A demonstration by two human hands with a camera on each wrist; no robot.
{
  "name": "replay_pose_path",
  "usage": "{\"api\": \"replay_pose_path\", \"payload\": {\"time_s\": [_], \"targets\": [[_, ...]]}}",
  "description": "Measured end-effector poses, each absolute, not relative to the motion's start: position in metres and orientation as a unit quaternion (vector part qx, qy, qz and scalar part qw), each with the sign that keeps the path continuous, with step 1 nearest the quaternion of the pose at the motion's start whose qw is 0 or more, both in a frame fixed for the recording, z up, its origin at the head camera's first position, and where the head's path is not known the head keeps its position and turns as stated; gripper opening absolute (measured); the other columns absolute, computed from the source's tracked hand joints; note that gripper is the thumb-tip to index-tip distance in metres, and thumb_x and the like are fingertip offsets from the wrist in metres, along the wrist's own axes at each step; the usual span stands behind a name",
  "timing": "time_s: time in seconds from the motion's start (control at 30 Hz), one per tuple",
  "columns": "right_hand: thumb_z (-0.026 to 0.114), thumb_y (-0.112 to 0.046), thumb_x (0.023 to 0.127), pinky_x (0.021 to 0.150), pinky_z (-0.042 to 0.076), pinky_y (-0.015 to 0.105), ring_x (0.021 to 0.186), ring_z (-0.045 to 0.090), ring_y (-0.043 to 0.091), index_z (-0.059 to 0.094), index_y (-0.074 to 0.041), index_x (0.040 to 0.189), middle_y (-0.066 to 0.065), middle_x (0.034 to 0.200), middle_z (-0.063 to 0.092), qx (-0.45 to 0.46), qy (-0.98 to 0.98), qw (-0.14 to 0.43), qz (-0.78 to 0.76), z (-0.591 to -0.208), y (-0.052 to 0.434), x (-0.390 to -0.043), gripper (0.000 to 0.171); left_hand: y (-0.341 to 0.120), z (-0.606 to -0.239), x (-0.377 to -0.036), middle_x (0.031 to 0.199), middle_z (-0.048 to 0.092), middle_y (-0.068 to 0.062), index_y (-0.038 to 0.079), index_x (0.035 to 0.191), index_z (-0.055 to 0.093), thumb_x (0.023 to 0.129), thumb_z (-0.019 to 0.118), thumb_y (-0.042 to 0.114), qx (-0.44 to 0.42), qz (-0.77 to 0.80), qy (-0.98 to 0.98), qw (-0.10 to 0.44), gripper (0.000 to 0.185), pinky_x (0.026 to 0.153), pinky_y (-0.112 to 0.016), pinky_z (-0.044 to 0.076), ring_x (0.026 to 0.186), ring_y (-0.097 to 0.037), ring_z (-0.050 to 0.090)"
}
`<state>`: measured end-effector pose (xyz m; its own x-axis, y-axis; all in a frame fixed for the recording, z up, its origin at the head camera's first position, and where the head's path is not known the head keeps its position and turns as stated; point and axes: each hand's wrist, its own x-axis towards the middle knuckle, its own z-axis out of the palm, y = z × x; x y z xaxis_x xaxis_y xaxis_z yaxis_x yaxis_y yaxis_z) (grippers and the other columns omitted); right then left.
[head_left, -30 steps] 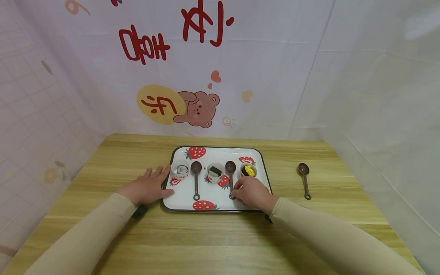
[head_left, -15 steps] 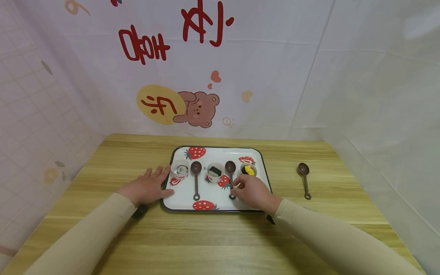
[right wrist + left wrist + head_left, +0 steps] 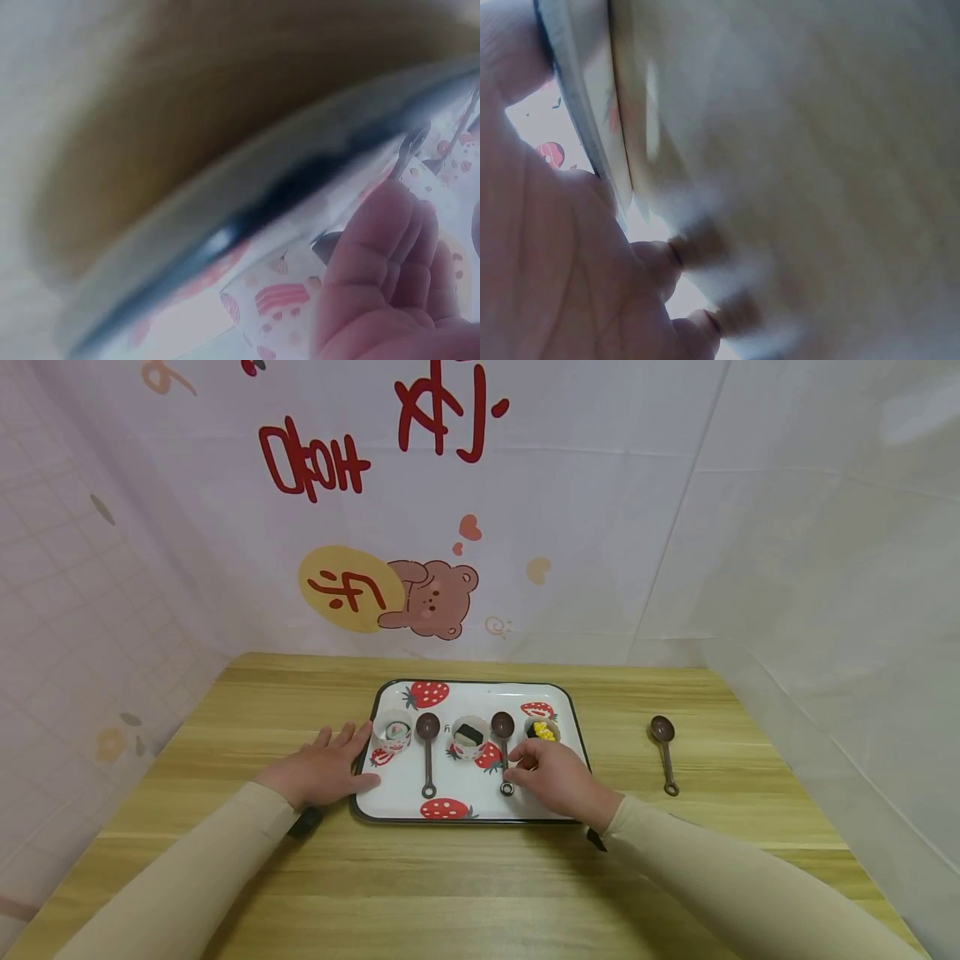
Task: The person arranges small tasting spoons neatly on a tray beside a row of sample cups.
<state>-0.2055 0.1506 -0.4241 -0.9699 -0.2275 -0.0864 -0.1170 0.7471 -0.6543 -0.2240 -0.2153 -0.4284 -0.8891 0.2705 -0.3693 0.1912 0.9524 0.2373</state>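
A white strawberry-print tray (image 3: 480, 810) with a dark rim lies on the table. It bears three paper cups: a sushi roll (image 3: 397, 731) at left, a seaweed-wrapped piece (image 3: 469, 735) in the middle, yellow-topped sushi (image 3: 542, 731) at right. Between the cups lie a brown spoon (image 3: 428, 752) and a second brown spoon (image 3: 503, 727). My left hand (image 3: 322, 770) rests spread at the tray's left edge, thumb over the rim. My right hand (image 3: 558, 781) hovers at the second spoon's handle, fingers bent loosely and thumb apart from them in the right wrist view; contact is unclear.
A third brown spoon (image 3: 664, 753) lies on the wooden table (image 3: 450, 893), right of the tray. Behind the table hangs a white printed cloth (image 3: 570, 493). The tray's raised rim (image 3: 581, 112) stands beside my left palm.
My right hand has shifted slightly right and its fingertips have drawn a little off the second spoon's handle end, which shows more. The left hand and other things stay put.
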Motion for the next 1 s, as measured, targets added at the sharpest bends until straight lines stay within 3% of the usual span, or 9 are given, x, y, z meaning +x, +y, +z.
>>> {"api": "replay_pose_path", "payload": {"time_s": [0.47, 0.77, 1.0], "targets": [[0.081, -0.023, 0.094, 0.07, 0.051, 0.027, 0.082, 0.063, 0.012, 0.078, -0.009, 0.114, -0.003, 0.092, 0.074, -0.099, 0.939, 0.025, -0.33, -0.414, 0.167, -0.204, 0.024, -0.215, -0.429, -0.224, 0.174, 0.014, -0.029, 0.01, 0.17, 0.013, 0.097, 0.055, 0.072, 0.118, 0.097, 0.967, 0.204, 0.105, 0.121, -0.076, 0.023, 0.155, -0.064, 0.009], [0.079, -0.023, 0.095, 0.061, 0.051, 0.027, 0.08, 0.065, 0.013, 0.077, -0.011, 0.107, 0.002, 0.098, 0.076, -0.116, 0.946, -0.009, -0.303, -0.413, 0.186, -0.204, 0.018, -0.216, -0.43, -0.224, 0.174, 0.014, -0.028, 0.011, 0.17, 0.013, 0.097, 0.055, 0.073, 0.117, 0.097, 0.967, 0.202, 0.105, 0.121, -0.076, 0.022, 0.155, -0.064, 0.009], [0.079, -0.025, 0.095, 0.086, 0.059, 0.045, 0.101, 0.072, 0.029, 0.077, -0.005, 0.116, 0.01, 0.115, 0.078, -0.127, 0.955, -0.044, -0.264, -0.41, 0.201, -0.202, 0.029, -0.216, -0.43, -0.224, 0.174, 0.014, -0.027, 0.011, 0.17, 0.013, 0.097, 0.055, 0.072, 0.113, 0.099, 0.968, 0.203, 0.104, 0.121, -0.076, 0.023, 0.156, -0.063, 0.009]]}}
